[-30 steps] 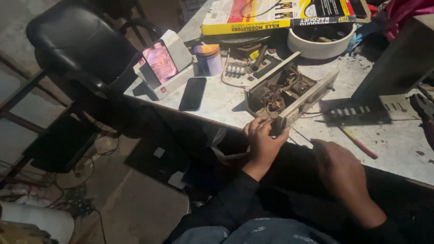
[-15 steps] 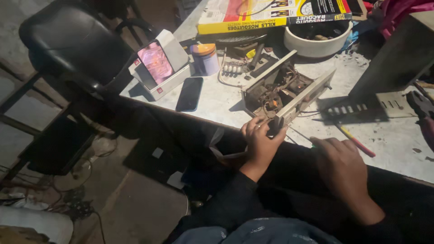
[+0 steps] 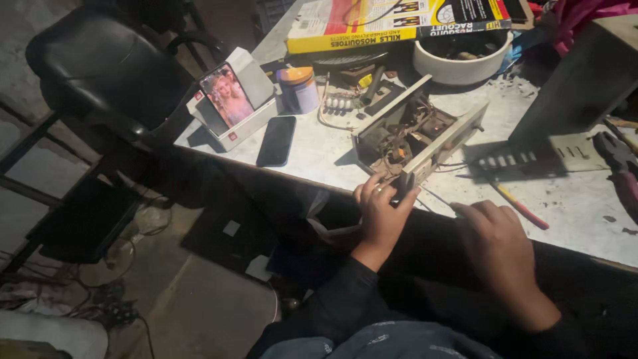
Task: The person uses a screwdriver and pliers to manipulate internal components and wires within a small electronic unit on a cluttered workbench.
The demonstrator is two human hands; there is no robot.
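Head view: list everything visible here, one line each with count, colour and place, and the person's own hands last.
Open electronic chassis: 1, grey with brown innards, table centre.
Dark phone: 1, black, flat on the table left of the chassis.
Lit phone: 1, bright screen, propped on a white box.
Small jar: 1, lilac with orange lid, beside the box.
Bowl: 1, white, behind the chassis.
Flat carton: 1, yellow and black, far edge.
Red-handled tool: 1, on the table near the right hand.
Pliers: 1, dark red grips, right edge.
Office chair: 1, black, left of the table.
Left hand: grips the chassis's near corner.
Right hand: at the table edge, seemingly empty.
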